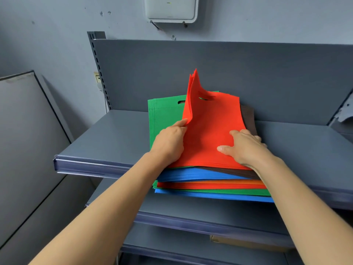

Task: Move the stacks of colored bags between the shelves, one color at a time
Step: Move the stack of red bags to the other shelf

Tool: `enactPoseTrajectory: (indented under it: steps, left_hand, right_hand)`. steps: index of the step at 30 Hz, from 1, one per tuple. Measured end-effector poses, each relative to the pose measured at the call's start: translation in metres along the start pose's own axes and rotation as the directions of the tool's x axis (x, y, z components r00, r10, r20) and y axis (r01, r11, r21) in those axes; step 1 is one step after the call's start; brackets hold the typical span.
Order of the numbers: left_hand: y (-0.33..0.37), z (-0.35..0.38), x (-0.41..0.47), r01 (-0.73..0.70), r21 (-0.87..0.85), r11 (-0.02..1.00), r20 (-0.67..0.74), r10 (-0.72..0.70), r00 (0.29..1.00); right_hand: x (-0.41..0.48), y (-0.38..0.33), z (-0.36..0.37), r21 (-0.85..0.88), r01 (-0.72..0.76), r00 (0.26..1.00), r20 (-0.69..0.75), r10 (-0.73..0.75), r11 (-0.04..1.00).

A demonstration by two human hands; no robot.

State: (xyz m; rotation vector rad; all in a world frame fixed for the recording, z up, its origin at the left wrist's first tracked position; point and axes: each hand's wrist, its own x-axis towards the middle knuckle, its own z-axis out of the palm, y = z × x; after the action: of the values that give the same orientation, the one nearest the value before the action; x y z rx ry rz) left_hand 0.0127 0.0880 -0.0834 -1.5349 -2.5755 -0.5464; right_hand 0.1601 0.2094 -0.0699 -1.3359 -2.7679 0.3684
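Here, the left hand (170, 139) lifts the red bags (208, 131) by their left edge, its grip pinched closed on them.
The right hand (246, 148) lies flat, fingers straight, pressing their right side. Green bags (164, 115), brown bags (248, 115) and blue bags (191, 174) lie beneath on the shelf (114, 134), overhanging its front; both forearms reach forward.
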Motion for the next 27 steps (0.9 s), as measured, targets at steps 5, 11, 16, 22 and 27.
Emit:
enactPoseTrajectory:
  steps: [5, 11, 16, 22, 27]
  left_hand:
    - [-0.012, -0.022, -0.014, 0.137, -0.032, 0.990, -0.150, -0.140, 0.979]
    - [-0.046, -0.033, -0.027, 0.360, -0.107, 0.927, -0.134, -0.372, 0.919]
    - [-0.050, -0.026, -0.031, 0.429, -0.168, 0.888, -0.066, -0.444, 0.893]
    - [-0.058, -0.032, -0.035, 0.488, -0.215, 0.846, -0.078, -0.513, 0.855]
    - [-0.062, -0.033, -0.042, 0.469, -0.276, 0.839, -0.044, -0.498, 0.866]
  right_hand:
    - [0.004, -0.018, -0.002, 0.034, 0.055, 0.998, -0.043, -0.054, 0.998]
    - [0.011, -0.039, 0.003, 0.156, 0.130, 0.991, 0.003, -0.132, 0.979]
    - [0.017, -0.040, 0.005, 0.162, 0.067, 0.998, -0.006, -0.067, 0.985]
    - [0.021, -0.042, 0.006, 0.187, 0.057, 0.998, -0.024, -0.053, 0.981]
    - [0.020, -0.057, 0.011, 0.264, 0.106, 0.994, -0.007, -0.108, 0.959]
